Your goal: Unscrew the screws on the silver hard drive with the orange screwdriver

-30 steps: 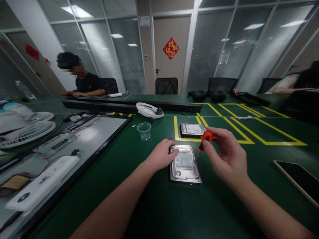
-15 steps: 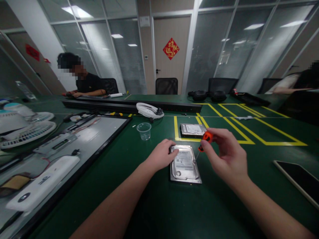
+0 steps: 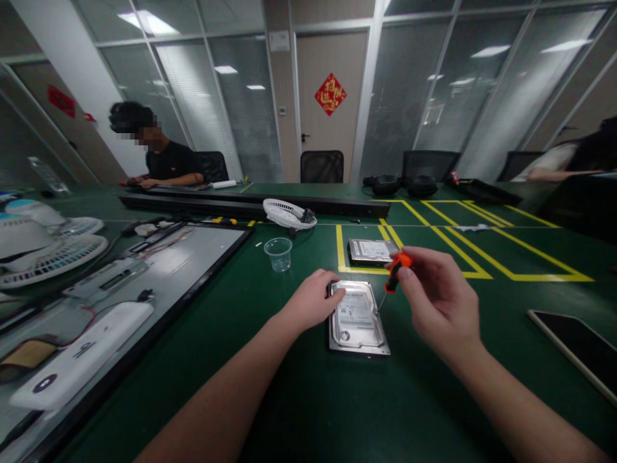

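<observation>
- One cup (image 3: pixel 278 256)
- Two drives (image 3: pixel 357 316), right of the cup
- One screwdriver (image 3: pixel 398 265), right of the cup
- The wearer's two hands (image 3: pixel 312 298), right of the cup
- One phone (image 3: pixel 578 347), far right of the cup
- One panel (image 3: pixel 193 249), left of the cup
- One bottle (image 3: pixel 48 175), far left beyond the cup
- At least four chairs (image 3: pixel 322 167), beyond the cup
- Two co-workers (image 3: pixel 171 161), beyond the cup

On the green table (image 3: pixel 299 411), marked with yellow tape (image 3: pixel 554 278), are set a near hard drive (image 3: pixel 357 318), a farther drive (image 3: pixel 369 249), a cup (image 3: pixel 278 256) and a phone (image 3: pixel 581 350).
</observation>
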`<action>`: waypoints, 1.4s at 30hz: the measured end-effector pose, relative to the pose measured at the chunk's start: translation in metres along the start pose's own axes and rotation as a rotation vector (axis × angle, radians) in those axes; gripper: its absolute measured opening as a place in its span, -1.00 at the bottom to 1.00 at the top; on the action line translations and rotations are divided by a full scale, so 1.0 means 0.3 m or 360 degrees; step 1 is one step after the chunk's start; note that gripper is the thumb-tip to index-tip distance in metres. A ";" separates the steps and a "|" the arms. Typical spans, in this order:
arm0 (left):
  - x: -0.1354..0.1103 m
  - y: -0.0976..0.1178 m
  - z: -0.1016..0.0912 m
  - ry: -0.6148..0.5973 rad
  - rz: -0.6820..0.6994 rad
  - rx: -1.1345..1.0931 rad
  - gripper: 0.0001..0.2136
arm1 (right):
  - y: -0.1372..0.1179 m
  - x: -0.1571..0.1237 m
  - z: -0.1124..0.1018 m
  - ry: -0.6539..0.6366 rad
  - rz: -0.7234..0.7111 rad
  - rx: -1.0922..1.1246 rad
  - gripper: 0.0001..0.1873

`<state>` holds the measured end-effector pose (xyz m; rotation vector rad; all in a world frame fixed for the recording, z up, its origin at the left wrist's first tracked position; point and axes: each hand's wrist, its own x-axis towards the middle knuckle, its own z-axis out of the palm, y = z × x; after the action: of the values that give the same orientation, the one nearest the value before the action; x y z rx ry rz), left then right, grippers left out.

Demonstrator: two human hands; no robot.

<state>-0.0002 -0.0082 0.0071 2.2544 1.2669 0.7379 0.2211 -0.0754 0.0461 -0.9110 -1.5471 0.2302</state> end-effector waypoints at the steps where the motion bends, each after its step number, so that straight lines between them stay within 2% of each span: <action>1: 0.000 0.000 0.000 0.0002 0.0004 0.0002 -0.68 | 0.003 0.003 0.000 -0.0002 -0.0025 -0.0030 -0.61; 6: 0.002 -0.004 0.000 -0.0001 0.0003 0.0006 -0.68 | 0.004 0.013 -0.008 -0.0047 -0.0134 -0.0159 -0.62; 14: 0.002 -0.004 -0.001 -0.0005 0.0001 0.0013 -0.68 | -0.021 0.000 -0.008 -0.0028 0.0044 0.0025 -0.69; 19: 0.002 0.001 -0.003 -0.0012 -0.0005 0.0018 -0.68 | -0.020 -0.001 0.001 -0.0036 0.0061 0.0151 -0.70; 28: 0.004 -0.002 0.002 0.0009 0.0016 0.0027 -0.68 | 0.012 0.003 0.000 0.0016 -0.0013 -0.0095 -0.60; 32: 0.003 -0.002 0.000 0.0001 0.0012 0.0022 -0.67 | -0.009 0.005 -0.008 -0.0009 -0.0033 -0.0126 -0.66; 42: 0.001 0.002 -0.007 -0.0011 -0.0014 0.0013 -0.67 | -0.025 0.003 0.001 0.0022 0.0037 0.0082 -0.71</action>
<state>-0.0011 -0.0078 0.0091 2.2545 1.2780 0.7224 0.2179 -0.0798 0.0514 -0.8890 -1.5120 0.2788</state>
